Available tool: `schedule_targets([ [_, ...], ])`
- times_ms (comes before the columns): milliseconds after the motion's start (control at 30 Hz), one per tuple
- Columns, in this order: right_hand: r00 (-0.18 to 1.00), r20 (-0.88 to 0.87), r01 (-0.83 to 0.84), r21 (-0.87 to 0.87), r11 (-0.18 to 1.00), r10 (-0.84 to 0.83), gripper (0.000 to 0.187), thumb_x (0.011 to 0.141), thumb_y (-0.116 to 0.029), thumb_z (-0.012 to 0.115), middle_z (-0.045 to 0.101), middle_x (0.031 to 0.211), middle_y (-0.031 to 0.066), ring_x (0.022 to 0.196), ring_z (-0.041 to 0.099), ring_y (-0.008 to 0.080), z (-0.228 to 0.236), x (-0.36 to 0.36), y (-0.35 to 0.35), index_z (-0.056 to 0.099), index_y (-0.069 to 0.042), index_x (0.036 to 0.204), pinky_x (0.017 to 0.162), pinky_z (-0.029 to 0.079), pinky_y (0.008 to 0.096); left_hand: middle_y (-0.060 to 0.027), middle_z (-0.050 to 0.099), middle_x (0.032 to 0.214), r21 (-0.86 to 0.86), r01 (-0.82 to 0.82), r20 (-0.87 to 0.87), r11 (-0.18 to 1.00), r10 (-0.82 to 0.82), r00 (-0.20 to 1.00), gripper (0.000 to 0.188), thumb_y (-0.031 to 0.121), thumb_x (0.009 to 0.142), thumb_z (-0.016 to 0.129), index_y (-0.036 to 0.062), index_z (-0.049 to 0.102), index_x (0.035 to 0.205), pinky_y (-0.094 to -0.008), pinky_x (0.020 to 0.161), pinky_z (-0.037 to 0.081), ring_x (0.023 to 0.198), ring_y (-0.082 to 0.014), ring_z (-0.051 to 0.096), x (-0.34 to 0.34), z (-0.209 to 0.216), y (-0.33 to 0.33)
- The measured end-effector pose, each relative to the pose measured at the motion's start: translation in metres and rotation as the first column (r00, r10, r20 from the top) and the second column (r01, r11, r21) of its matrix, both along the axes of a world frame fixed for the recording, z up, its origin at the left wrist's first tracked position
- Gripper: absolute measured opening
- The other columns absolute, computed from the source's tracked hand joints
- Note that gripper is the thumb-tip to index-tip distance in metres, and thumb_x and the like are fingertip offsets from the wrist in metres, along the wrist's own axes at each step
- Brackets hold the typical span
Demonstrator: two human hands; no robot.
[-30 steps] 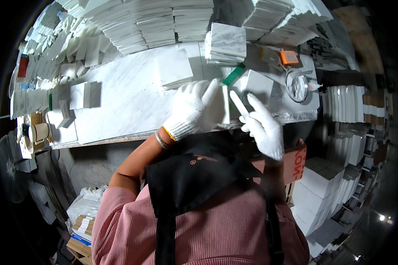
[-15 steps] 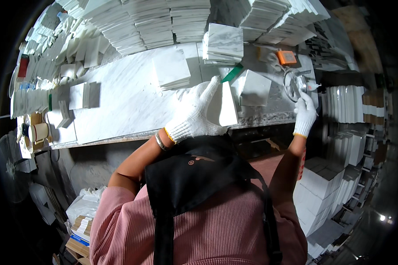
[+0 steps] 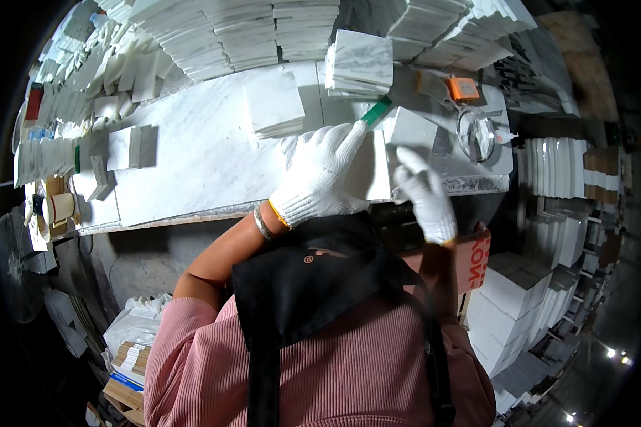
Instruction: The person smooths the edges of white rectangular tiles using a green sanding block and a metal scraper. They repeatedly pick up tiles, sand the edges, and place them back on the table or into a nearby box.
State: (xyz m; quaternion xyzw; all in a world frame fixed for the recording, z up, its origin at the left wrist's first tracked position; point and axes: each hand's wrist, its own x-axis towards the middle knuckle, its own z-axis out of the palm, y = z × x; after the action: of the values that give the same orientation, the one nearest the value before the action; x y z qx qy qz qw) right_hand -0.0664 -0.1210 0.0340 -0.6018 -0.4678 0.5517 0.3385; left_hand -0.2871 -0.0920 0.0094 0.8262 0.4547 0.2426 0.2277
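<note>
My left hand [image 3: 320, 171], in a white knitted glove, grips a white marble tile [image 3: 378, 171] at the bench's front edge. The tile stands tilted, and part of it is hidden behind the glove. My right hand [image 3: 427, 198], also gloved, is just right of the tile, its fingers stretched toward the tile's right edge and slightly blurred. I see nothing in its fingers. A green strip-like piece [image 3: 377, 110] lies beyond my left fingertips. Behind my right hand another marble tile [image 3: 412, 128] rests on the bench.
The marble-topped bench [image 3: 185, 156] holds a short tile stack [image 3: 274, 103] and a taller stack [image 3: 361, 60]. At right are a round dish [image 3: 476, 135] and an orange tape measure-like box [image 3: 464, 88]. Tall tile piles [image 3: 242, 35] line the back. White boxes [image 3: 509, 306] stand lower right.
My right hand has come away from the round dish and moved left and nearer, beside the tile. My left hand still grips the tile, almost in place.
</note>
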Motion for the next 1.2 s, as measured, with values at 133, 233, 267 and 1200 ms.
schedule_targets([
  [133,0.979,-0.175,-0.106,-0.019,0.994,0.101,0.023,0.091,-0.010,0.063,0.067,0.094,0.0031,0.084,0.060,0.0080,0.000,-0.025,0.012,0.063,0.003,0.110,0.076,0.050,0.0244,-0.0222,0.045,0.135,0.068,0.030,-0.009,0.997,-0.029,1.000,0.114,0.044,0.055,0.085,-0.0001,0.032,0.145,-0.0459,0.103,0.039,0.123,-0.0388,0.048,0.001,0.008,0.002],
  [233,0.960,-0.280,0.011,-0.007,1.000,-0.013,0.021,0.091,-0.005,0.060,0.067,0.096,0.0033,0.086,0.061,0.0086,-0.007,-0.027,0.006,0.064,0.003,0.110,0.076,0.050,0.0243,-0.0247,0.042,0.140,0.088,-0.012,0.437,0.996,-0.028,0.899,0.115,0.041,0.058,0.086,-0.0027,0.027,0.147,-0.0455,0.108,0.036,0.127,-0.0394,0.046,-0.011,-0.007,0.004],
  [267,0.939,-0.341,0.048,0.027,0.998,-0.036,0.025,0.090,-0.007,0.060,0.067,0.097,0.0041,0.086,0.062,0.0091,-0.019,-0.025,0.002,0.063,0.002,0.113,0.076,0.050,0.0247,-0.0252,0.037,0.146,-0.013,-0.042,0.461,0.999,0.043,0.887,0.113,0.037,0.065,0.086,-0.0046,0.022,0.149,-0.0452,0.110,0.035,0.133,-0.0360,0.041,-0.021,-0.003,0.003],
  [1200,0.889,-0.380,0.287,0.030,0.958,-0.254,0.025,0.090,-0.009,0.066,0.066,0.099,0.0098,0.095,0.062,0.0133,-0.023,-0.034,-0.003,0.062,0.009,0.107,0.085,0.049,0.0255,-0.0124,0.057,0.128,-0.587,0.716,0.658,0.378,0.738,0.150,0.067,0.054,0.101,0.037,-0.0008,0.047,0.137,-0.0323,0.101,0.042,0.116,-0.0226,0.053,-0.030,-0.024,-0.009],
])
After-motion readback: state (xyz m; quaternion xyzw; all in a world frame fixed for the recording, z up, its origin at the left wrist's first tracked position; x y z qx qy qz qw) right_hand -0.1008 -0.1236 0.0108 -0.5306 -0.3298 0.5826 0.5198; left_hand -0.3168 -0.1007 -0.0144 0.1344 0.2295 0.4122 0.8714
